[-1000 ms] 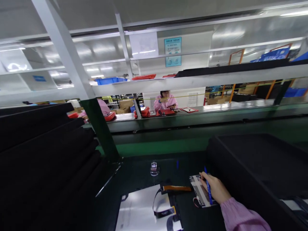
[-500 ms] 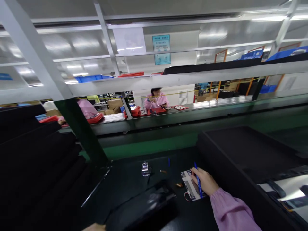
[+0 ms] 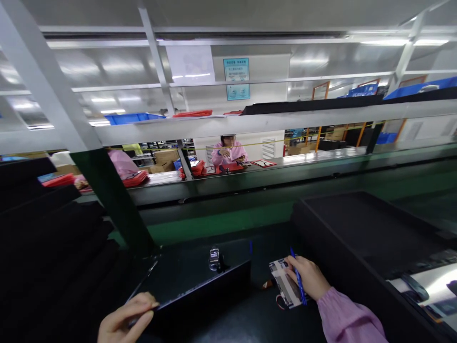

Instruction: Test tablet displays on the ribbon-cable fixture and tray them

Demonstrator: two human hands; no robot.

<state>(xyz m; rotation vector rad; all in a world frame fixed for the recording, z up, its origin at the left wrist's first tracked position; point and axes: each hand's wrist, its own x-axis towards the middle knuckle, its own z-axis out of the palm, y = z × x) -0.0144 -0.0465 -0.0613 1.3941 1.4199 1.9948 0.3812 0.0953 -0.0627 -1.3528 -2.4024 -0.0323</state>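
My left hand [image 3: 126, 318] grips the near left corner of a flat black panel [image 3: 203, 295], lifted and tilted over the dark work surface [image 3: 185, 259]. My right hand [image 3: 307, 277], in a pink sleeve, is closed round a blue pen [image 3: 298, 278] and rests on a small printed card [image 3: 284, 285] lying on the surface. A small clear object with a dark top [image 3: 214, 256] stands just behind the panel's far edge.
A stack of black foam trays [image 3: 46, 238] fills the left side. A large black tray [image 3: 360, 224] stands at the right, with a silvery panel [image 3: 432, 283] beyond it. A green conveyor [image 3: 232, 216] runs across behind. People in pink work at the far bench [image 3: 228, 151].
The silvery panel with its flex cables that lay in front of me is gone from there. My left hand has come into view holding up a black panel. My right hand stays on the card.
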